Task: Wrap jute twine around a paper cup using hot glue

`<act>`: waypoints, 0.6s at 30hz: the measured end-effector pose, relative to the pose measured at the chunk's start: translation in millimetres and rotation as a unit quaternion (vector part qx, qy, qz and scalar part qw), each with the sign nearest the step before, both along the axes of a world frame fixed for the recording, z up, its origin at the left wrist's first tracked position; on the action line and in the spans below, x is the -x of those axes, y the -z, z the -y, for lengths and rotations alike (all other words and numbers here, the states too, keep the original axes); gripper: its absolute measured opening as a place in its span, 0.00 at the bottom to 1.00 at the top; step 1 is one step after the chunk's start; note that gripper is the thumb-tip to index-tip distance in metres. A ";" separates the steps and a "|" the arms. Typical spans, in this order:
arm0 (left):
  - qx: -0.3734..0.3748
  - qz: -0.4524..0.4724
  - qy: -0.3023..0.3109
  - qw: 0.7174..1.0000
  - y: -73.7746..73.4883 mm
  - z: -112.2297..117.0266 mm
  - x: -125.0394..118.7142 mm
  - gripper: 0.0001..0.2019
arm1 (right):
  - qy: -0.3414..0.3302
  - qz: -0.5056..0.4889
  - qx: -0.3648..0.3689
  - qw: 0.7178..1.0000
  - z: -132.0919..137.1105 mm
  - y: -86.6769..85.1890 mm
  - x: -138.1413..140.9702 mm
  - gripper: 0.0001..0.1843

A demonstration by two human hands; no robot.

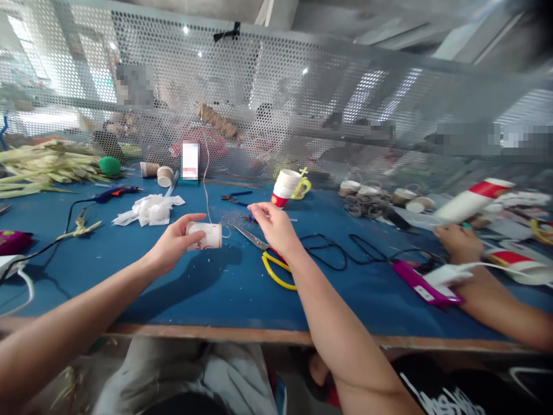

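My left hand [175, 242] is closed around a small white paper cup [205, 236], held on its side above the blue table [194, 288]. A thin string [206, 190] runs up from the cup toward a twine bundle [218, 122] on the mesh screen. My right hand [274, 225] hovers just right of the cup, fingers pinched near the string; what it holds is too small to make out. Yellow-handled scissors [270, 259] lie under my right wrist.
A stack of red-and-white cups [286, 187], a blue glue gun [113, 193], white scraps [149, 210], palm leaves [43, 167], black cable [341, 253] and a phone [190, 161] lie around. A co-worker's hand [458, 241] works at right near a magenta tool [421, 283].
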State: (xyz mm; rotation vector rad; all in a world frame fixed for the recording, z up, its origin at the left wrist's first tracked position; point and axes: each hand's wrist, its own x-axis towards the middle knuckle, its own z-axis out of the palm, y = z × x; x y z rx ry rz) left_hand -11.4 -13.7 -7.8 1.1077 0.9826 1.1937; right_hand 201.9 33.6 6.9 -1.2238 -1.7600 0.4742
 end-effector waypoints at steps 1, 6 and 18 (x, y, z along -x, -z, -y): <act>-0.010 -0.006 -0.019 1.000 4.9 -2.0 1.9 0.24 | -0.002 -0.001 0.003 1.000 1.9 -1.2 0.7 0.20; -0.070 -0.124 -0.030 0.989 18.7 -10.7 15.2 0.25 | -0.046 -0.022 0.052 0.997 17.8 -8.0 7.7 0.18; -0.053 -0.175 -0.033 0.983 18.5 -15.6 18.7 0.24 | -0.105 -0.057 0.138 0.983 32.2 -13.3 7.1 0.18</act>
